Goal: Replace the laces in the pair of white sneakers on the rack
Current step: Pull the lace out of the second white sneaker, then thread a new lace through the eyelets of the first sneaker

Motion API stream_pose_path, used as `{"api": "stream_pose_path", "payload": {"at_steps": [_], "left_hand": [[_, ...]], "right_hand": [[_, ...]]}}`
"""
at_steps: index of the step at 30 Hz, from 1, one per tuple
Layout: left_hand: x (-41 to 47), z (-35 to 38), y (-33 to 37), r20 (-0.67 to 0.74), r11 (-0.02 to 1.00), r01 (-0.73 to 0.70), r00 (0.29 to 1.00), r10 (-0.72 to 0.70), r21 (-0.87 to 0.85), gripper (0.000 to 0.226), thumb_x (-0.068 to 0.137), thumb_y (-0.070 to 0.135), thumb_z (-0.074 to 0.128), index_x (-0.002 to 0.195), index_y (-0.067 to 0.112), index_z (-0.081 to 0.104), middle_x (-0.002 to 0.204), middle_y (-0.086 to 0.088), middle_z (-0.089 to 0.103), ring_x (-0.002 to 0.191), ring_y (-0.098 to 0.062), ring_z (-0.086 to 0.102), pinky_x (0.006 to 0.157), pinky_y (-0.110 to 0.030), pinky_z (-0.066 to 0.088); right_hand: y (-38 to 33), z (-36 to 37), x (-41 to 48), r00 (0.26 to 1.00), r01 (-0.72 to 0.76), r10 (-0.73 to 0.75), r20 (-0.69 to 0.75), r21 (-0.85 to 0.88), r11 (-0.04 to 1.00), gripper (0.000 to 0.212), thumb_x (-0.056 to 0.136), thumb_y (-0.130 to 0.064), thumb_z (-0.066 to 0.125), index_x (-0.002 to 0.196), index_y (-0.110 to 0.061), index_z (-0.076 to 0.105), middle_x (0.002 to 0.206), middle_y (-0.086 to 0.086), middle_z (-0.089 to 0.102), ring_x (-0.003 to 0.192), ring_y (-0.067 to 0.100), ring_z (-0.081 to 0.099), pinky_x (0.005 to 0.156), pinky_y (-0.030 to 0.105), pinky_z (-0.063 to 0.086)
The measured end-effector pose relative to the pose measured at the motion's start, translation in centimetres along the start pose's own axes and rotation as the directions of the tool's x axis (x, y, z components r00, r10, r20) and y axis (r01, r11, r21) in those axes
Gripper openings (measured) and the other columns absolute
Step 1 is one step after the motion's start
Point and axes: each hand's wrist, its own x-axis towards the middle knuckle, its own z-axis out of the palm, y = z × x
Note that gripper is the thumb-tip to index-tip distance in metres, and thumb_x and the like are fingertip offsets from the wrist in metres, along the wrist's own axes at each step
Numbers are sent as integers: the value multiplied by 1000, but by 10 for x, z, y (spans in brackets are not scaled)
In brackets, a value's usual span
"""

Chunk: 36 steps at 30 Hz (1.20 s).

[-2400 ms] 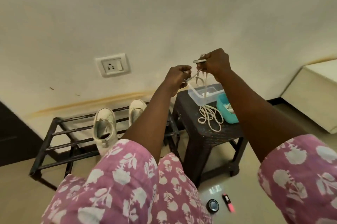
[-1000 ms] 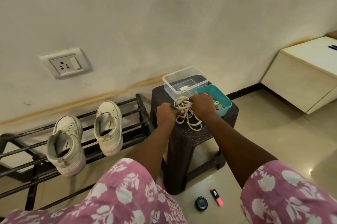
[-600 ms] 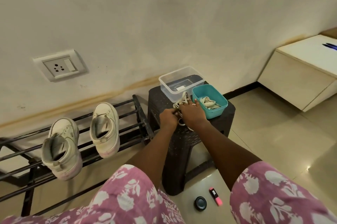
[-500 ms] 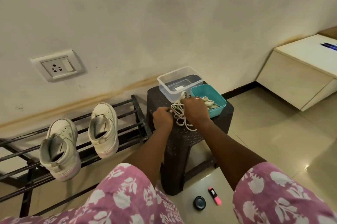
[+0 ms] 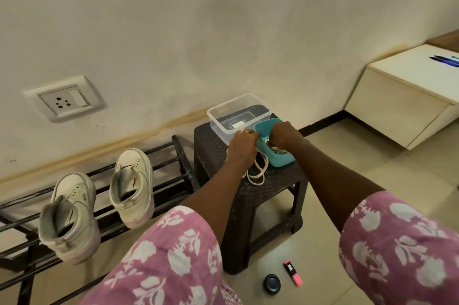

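On rack (image 5: 185,168), 2 snkrs (image 5: 72,215) (image 5: 133,183), stool (image 5: 273,180), 2 tubs (image 5: 223,118) (image 5: 280,158)

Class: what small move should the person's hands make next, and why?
Probably lift one lace out of the tilted teal plastic tub: the right hand reaches into it, the left hand is at its rim, and the white sneakers look unlaced.

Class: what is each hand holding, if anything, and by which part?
The right hand grips the tilted teal tub by its right rim. The left hand bunches the white laces at their upper end; the loops trail on the stool.
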Motion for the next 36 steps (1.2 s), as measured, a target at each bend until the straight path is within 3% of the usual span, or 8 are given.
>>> {"api": "stream_pose_path", "payload": {"at_steps": [7,14,18,21,23,29,32,36], "left_hand": [[5,7,-5,6,966,-91,996,92,242,43,98,14,44,141,20,43,140,-5,46,127,-24,39,104,-31,36],[7,9,-3,-13,965,-124,991,130,232,44,96,11,47,140,14,44,139,-9,47,127,-26,39,106,-33,36],[9,-2,-5,-48,998,-53,997,54,36,41,94,3,42,135,8,50,133,-15,53,121,-30,45,101,-37,40],[8,-20,-2,-112,972,35,992,-63,-231,38,93,-2,41,126,3,58,125,-19,58,115,-32,53,97,-36,41],[6,-34,3,-90,895,128,979,-183,-426,34,98,7,41,127,3,56,129,-18,57,119,-31,52,98,-32,38],[-14,-82,12,75,625,235,960,-271,-745,50,100,21,41,147,10,25,147,-12,38,135,-29,38,112,-42,32],[-32,-109,6,-37,622,179,947,-318,-762,53,99,11,41,148,11,19,146,-14,39,133,-31,40,110,-44,34],[-60,-146,-15,-108,687,180,929,-354,-704,59,98,4,41,150,10,15,149,-14,34,135,-30,36,110,-35,30]], "right_hand": [[0,14,11,999,26,-20,46,-134,991,28,90,-13,55,116,-4,54,113,14,61,105,29,59,89,37,47],[1,13,14,1000,22,-22,5,-68,997,27,90,-15,57,114,-2,56,113,15,62,104,28,60,88,37,47],[1,-22,14,999,43,-42,-22,47,998,40,88,-22,62,117,4,55,120,21,57,109,33,56,88,34,45],[-6,-65,6,996,85,-82,-23,110,990,36,89,-23,60,109,7,62,112,22,62,102,33,57,61,23,38],[-16,-90,-2,996,89,-86,-24,204,975,32,87,-21,62,101,8,66,97,20,64,87,28,55,58,25,35],[-72,-130,-46,988,123,-152,-32,758,641,27,84,-6,64,101,15,63,77,14,60,67,18,55,64,26,45],[-102,-136,-68,975,69,-219,34,893,444,18,84,-1,63,94,14,63,72,13,59,58,15,59,58,23,50],[-134,-137,-96,937,-20,-328,121,956,294,6,86,0,60,83,5,62,80,16,60,71,24,59,71,33,50]]}}
